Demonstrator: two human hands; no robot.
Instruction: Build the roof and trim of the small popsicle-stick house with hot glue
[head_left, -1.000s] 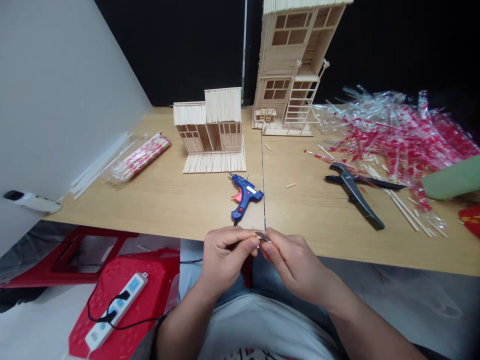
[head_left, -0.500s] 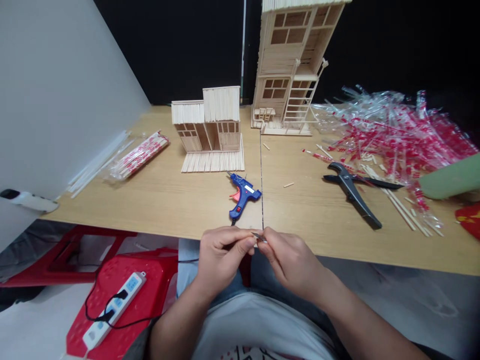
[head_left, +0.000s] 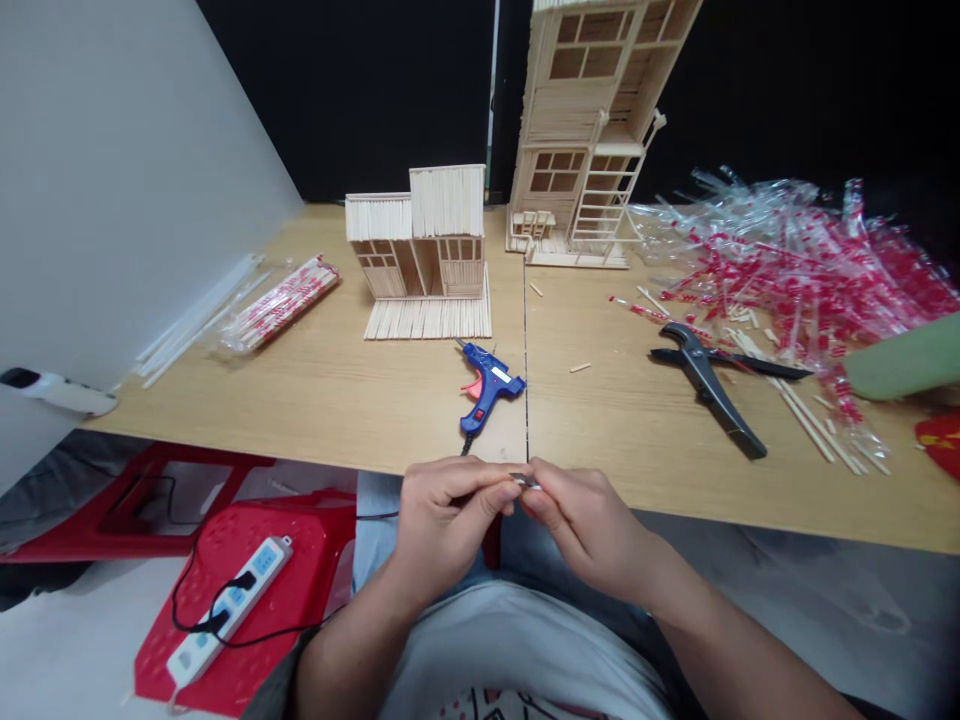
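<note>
My left hand and my right hand meet at the table's front edge, fingers pinched together. Between their fingertips is a small dark metallic piece, mostly hidden, too small to name; both hands are closed on it. Just beyond my left hand lies a blue glue gun with an orange trigger, its nozzle toward the back left. Behind it stands a small stick house. A taller stick house with a ladder rises at the back, right of centre.
Black cutters lie at the right beside loose sticks and a heap of red and clear wrappers. Wrapped sticks are at the left. A power strip rests on a red stool below the table.
The view has shifted slightly. The small metallic piece between my fingertips has turned a little; both hands stay pinched together in nearly the same place.
</note>
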